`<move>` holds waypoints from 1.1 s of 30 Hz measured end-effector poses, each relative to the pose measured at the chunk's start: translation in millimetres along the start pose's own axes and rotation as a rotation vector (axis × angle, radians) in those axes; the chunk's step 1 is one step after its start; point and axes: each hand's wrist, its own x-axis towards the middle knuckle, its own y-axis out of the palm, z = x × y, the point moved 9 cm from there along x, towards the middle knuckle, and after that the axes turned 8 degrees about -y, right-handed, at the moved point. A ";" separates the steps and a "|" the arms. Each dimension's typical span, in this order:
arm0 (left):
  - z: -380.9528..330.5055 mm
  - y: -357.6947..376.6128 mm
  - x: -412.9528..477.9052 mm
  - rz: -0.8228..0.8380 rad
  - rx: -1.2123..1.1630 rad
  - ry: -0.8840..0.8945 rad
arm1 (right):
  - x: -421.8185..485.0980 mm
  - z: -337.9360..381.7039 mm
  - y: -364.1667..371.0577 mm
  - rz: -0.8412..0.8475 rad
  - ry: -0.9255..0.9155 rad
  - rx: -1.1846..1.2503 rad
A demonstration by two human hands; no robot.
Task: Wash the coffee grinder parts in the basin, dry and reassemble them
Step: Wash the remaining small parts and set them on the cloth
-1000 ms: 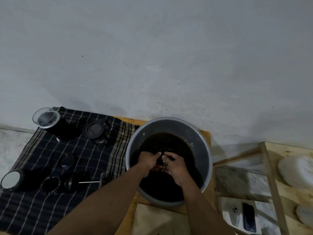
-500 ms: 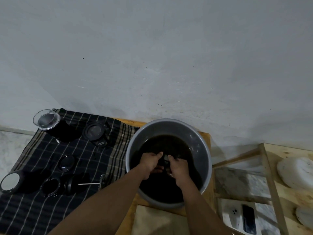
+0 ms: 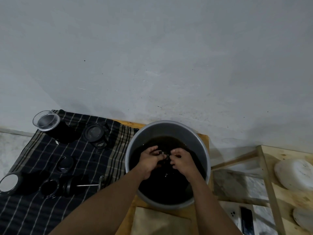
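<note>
Head view: round grey basin (image 3: 191,136), smooth-walled, holds dark brown water. My left hand (image 3: 149,160) and right hand (image 3: 183,161) meet at the surface, fingers curled, pinching a small glinting grinder part (image 3: 163,154) between them. Black cylindrical parts (image 3: 94,134) lie on the checked cloth (image 3: 88,160) alongside.

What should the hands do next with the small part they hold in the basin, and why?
Probably lift the small part clear of the dark water and carry it left to the checked cloth. The left hand and right hand both pinch it low in the basin, and the other grinder pieces lie on that cloth.
</note>
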 end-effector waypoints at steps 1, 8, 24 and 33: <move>0.4 0.3 0.4 0.002 0.018 0.000 | -0.4 5.3 2.3 0.003 -0.030 0.074; 1.4 1.2 -0.2 0.007 -0.004 -0.061 | -0.7 4.7 8.8 0.001 -0.092 0.063; -3.4 -1.9 -0.3 0.015 0.032 0.075 | -6.7 16.2 11.8 0.032 -0.157 -0.181; 0.0 -5.9 -2.8 -0.067 0.083 -0.007 | -12.3 14.7 18.1 0.051 -0.196 -0.136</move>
